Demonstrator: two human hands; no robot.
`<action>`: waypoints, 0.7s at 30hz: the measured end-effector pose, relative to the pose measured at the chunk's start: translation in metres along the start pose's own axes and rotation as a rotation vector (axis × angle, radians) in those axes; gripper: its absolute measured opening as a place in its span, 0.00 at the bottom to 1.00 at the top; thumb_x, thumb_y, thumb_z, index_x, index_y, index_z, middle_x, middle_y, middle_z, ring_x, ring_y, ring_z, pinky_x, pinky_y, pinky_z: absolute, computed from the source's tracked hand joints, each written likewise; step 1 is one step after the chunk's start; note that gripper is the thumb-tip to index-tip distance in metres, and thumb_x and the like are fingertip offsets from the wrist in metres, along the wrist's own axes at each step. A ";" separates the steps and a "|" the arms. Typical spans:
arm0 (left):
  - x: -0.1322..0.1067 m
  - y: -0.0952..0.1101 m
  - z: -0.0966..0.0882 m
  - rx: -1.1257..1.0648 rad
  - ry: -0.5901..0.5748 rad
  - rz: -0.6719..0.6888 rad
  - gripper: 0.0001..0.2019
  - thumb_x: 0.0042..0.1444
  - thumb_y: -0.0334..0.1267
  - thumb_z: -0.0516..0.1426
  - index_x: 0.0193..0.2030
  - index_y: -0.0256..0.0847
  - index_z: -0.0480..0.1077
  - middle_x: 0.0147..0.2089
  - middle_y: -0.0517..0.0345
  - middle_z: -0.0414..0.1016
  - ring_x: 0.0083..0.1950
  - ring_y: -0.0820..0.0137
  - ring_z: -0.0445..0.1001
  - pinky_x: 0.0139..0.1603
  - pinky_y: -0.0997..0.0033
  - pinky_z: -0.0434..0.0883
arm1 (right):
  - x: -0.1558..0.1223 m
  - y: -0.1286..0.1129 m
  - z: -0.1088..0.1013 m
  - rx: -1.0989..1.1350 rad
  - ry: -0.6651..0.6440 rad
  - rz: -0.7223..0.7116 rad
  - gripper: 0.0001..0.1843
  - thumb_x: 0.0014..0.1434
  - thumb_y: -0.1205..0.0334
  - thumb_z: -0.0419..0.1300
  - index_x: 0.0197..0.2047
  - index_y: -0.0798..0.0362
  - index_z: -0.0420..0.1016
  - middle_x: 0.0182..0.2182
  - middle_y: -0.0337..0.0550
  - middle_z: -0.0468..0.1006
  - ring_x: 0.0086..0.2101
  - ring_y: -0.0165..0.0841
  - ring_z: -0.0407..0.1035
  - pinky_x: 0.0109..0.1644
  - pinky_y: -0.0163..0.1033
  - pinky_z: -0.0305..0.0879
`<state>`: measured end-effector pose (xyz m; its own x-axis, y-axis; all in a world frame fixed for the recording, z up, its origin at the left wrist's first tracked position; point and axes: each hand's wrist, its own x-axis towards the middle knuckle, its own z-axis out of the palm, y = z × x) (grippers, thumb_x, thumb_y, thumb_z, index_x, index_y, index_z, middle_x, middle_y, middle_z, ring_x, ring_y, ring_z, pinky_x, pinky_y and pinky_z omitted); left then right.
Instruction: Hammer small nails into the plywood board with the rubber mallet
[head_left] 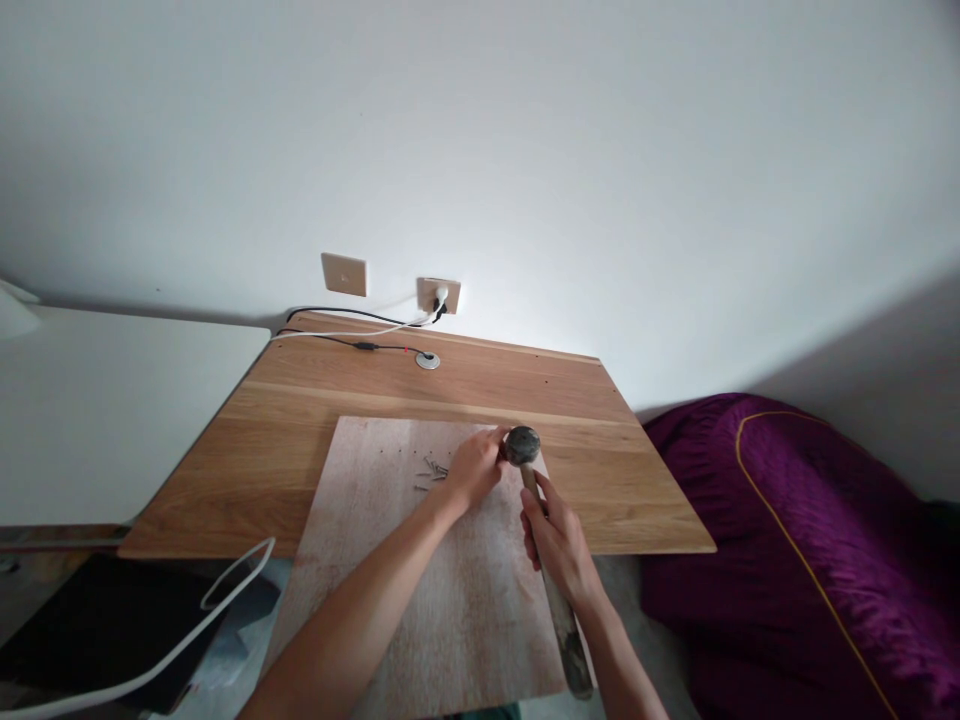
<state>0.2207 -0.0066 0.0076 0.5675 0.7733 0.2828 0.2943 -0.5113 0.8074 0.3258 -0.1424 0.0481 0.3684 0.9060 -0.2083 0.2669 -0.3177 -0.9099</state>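
A pale plywood board (420, 590) lies on a wooden desk (300, 440) and juts over its near edge. My right hand (559, 545) is wrapped round the wooden handle of a hammer (523, 446), whose dark head sits low over the board's far right part. My left hand (476, 465) rests on the board just left of the hammer head, fingers pinched together, apparently on a nail that I cannot make out. Several loose nails (431, 472) lie on the board beside that hand.
Black and white cables (352, 335) run along the desk's far edge to a wall socket (439, 295). A white surface (112, 400) stands at the left, a purple bed cover (795, 560) at the right, and a white loop of cable (232, 580) at lower left.
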 end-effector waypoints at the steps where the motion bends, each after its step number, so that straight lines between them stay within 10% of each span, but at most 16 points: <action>1: 0.000 0.000 0.000 0.006 -0.008 -0.012 0.25 0.59 0.25 0.56 0.63 0.43 0.71 0.55 0.50 0.80 0.57 0.60 0.76 0.61 0.63 0.71 | 0.000 0.000 0.000 0.001 0.000 0.005 0.31 0.64 0.40 0.57 0.62 0.52 0.69 0.19 0.27 0.66 0.13 0.26 0.62 0.12 0.29 0.57; 21: 0.001 -0.005 0.003 0.057 -0.017 -0.036 0.23 0.61 0.25 0.55 0.63 0.43 0.69 0.49 0.51 0.81 0.52 0.62 0.78 0.55 0.65 0.73 | -0.003 0.001 -0.001 0.048 0.000 -0.008 0.34 0.65 0.38 0.56 0.64 0.53 0.66 0.20 0.27 0.65 0.13 0.25 0.59 0.12 0.29 0.57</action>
<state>0.2218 -0.0049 0.0026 0.5686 0.7854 0.2444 0.3582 -0.5039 0.7860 0.3257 -0.1456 0.0478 0.3667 0.9085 -0.2005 0.2265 -0.2963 -0.9279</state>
